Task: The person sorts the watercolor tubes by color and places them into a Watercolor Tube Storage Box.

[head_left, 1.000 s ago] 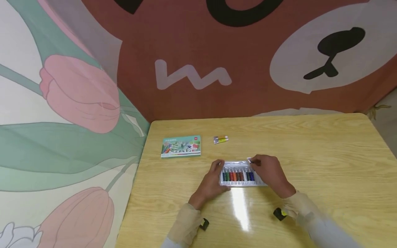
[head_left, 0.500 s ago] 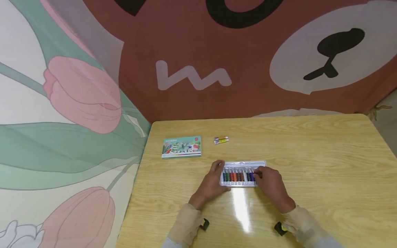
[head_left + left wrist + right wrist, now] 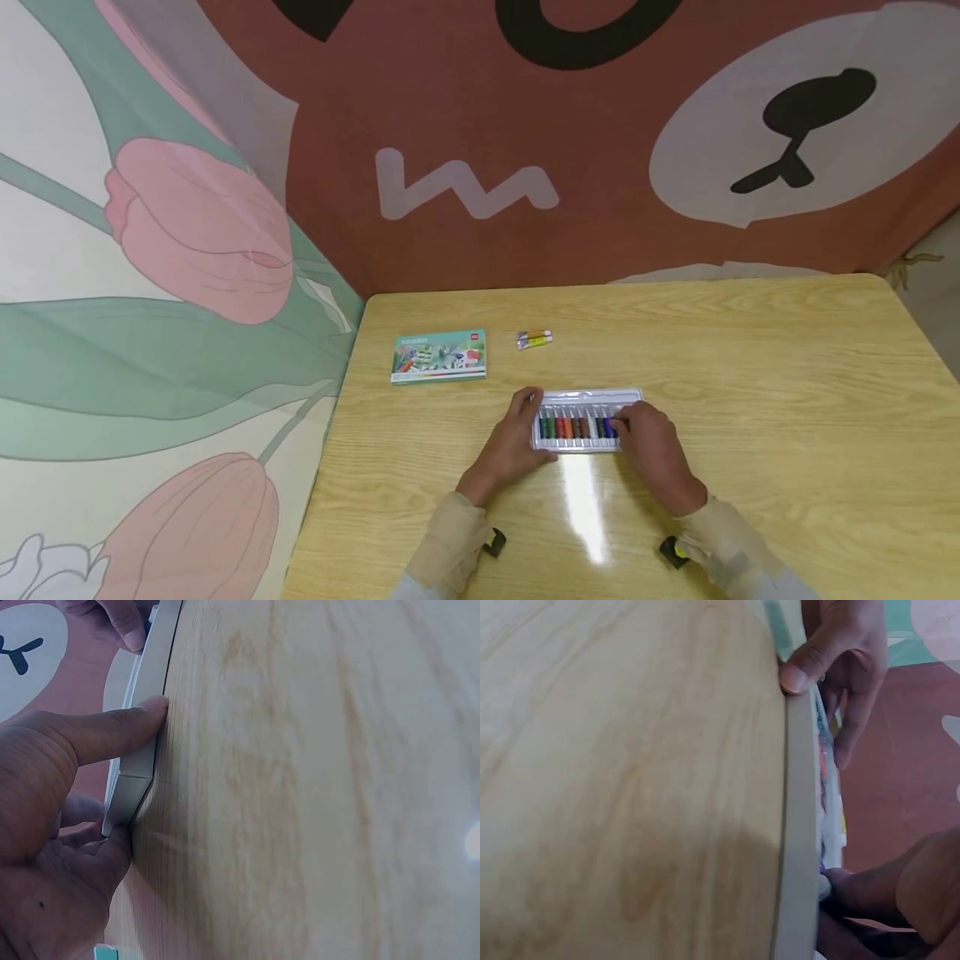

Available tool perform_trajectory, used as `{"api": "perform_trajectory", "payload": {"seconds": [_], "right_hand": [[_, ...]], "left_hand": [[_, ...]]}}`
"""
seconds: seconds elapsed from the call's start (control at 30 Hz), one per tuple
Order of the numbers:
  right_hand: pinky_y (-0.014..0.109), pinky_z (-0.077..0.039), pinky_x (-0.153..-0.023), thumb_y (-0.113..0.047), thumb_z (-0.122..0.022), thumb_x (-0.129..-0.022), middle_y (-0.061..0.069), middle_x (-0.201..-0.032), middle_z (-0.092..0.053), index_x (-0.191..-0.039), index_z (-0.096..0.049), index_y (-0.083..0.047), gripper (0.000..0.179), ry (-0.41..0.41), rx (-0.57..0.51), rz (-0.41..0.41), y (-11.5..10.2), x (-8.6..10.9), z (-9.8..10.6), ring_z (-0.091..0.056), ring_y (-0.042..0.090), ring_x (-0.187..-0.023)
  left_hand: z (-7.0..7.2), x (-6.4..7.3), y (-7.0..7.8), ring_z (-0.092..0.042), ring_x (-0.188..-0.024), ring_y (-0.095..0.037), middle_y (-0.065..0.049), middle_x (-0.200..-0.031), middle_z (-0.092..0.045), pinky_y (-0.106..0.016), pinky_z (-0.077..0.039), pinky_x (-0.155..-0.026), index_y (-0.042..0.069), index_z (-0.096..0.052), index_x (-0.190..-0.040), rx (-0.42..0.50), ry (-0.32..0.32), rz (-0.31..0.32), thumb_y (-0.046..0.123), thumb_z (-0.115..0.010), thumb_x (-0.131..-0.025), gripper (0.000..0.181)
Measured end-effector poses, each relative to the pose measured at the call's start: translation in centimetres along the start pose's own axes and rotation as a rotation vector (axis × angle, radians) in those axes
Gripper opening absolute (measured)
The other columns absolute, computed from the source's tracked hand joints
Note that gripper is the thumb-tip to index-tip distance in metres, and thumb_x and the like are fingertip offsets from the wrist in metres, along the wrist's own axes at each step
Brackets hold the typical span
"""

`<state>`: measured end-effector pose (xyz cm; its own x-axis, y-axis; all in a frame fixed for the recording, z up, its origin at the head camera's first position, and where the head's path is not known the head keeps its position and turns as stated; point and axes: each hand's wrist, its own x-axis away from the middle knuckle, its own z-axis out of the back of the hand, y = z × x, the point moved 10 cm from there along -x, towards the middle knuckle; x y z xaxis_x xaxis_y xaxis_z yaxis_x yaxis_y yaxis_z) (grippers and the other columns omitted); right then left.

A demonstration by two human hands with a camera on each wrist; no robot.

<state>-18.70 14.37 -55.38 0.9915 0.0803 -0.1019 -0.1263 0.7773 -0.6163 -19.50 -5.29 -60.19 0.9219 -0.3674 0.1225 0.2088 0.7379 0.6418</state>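
A white plastic tray lies on the table with a row of small paint tubes in its slots, in green, red, orange, brown and blue. My left hand grips the tray's left end, thumb on the near side wall, as the left wrist view shows. At the right end of the row, my right hand pinches a paint tube sitting in the tray. In the right wrist view a pale tube end shows at its fingertips; the rest of that tube is hidden.
A teal paint box with a plant picture lies at the back left of the wooden table. Two loose paint tubes, one ochre and one yellow, lie beyond the tray. Patterned cloth hangs behind and to the left.
My right hand has come down from the tray's far edge, bringing a tube to the right end of the row. Over the last half second it shifts only slightly. The left hand stays put.
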Motion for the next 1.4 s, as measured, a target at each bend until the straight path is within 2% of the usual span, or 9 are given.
{"api": "perform_trajectory", "payload": {"seconds": [0.23,0.67,1.03,1.13,1.27,1.33,1.4], "right_hand": [[0.050,-0.057,-0.073,0.001,-0.074,-0.087,0.017,-0.089,-0.070,-0.091,-0.076,0.006,0.007,-0.065,0.005,-0.001,-0.1,-0.2,0.2,-0.068,0.034,-0.085],[0.052,-0.057,-0.074,0.005,-0.074,-0.083,0.018,-0.088,-0.073,-0.089,-0.075,0.005,0.006,-0.005,0.002,0.025,-0.1,-0.1,0.3,-0.070,0.036,-0.084],[0.050,-0.057,-0.073,0.002,-0.073,-0.085,0.018,-0.089,-0.073,-0.092,-0.075,0.005,0.008,-0.035,-0.018,-0.002,0.2,-0.2,0.1,-0.070,0.034,-0.084],[0.043,-0.055,-0.065,0.001,-0.073,-0.086,0.013,-0.080,-0.070,-0.083,-0.075,0.003,0.004,-0.052,0.029,0.025,-0.2,-0.9,0.3,-0.067,0.027,-0.074],[0.036,-0.047,-0.056,-0.003,-0.073,-0.088,0.004,-0.066,-0.060,-0.070,-0.071,-0.004,0.018,-0.062,0.132,0.103,-1.7,-2.9,0.6,-0.055,0.017,-0.061],[0.036,-0.049,-0.056,-0.005,-0.073,-0.089,0.003,-0.067,-0.059,-0.072,-0.070,-0.005,0.017,-0.074,0.168,0.158,-3.0,-4.2,0.3,-0.054,0.016,-0.062],[0.037,-0.054,-0.060,-0.007,-0.077,-0.089,0.004,-0.075,-0.062,-0.081,-0.073,-0.004,0.009,-0.092,0.195,0.234,-4.6,-5.7,-0.1,-0.060,0.017,-0.068]], "left_hand": [[0.0,0.0,-0.1,-0.056,-0.132,-0.025,-0.002,-0.166,-0.026,-0.036,-0.048,-0.110,0.010,-0.023,-0.164,0.002,0.000,-0.001,0.024,-0.090,-0.078,0.110],[0.1,-0.1,0.0,-0.058,-0.129,-0.024,-0.002,-0.167,-0.026,-0.035,-0.049,-0.109,0.009,-0.024,-0.164,0.009,0.007,-0.018,0.023,-0.090,-0.077,0.110],[0.2,0.0,-0.1,-0.057,-0.131,-0.025,-0.001,-0.166,-0.026,-0.035,-0.050,-0.109,0.010,-0.025,-0.163,0.008,0.009,-0.008,0.022,-0.091,-0.077,0.109],[0.2,-0.1,0.0,-0.056,-0.132,-0.024,-0.002,-0.167,-0.026,-0.035,-0.048,-0.110,0.009,-0.024,-0.164,0.014,0.007,-0.010,0.022,-0.090,-0.077,0.110],[0.0,-0.2,-0.1,-0.054,-0.136,-0.024,-0.001,-0.168,-0.024,-0.035,-0.046,-0.112,0.010,-0.022,-0.164,0.030,-0.006,0.000,0.022,-0.090,-0.077,0.111],[0.0,-0.2,-0.2,-0.054,-0.135,-0.023,0.000,-0.168,-0.024,-0.035,-0.046,-0.113,0.010,-0.022,-0.164,0.030,-0.009,0.007,0.023,-0.090,-0.077,0.111],[0.0,-0.3,-0.3,-0.055,-0.134,-0.023,0.001,-0.167,-0.025,-0.035,-0.047,-0.112,0.010,-0.023,-0.164,0.026,-0.005,0.010,0.023,-0.091,-0.077,0.111]]}}
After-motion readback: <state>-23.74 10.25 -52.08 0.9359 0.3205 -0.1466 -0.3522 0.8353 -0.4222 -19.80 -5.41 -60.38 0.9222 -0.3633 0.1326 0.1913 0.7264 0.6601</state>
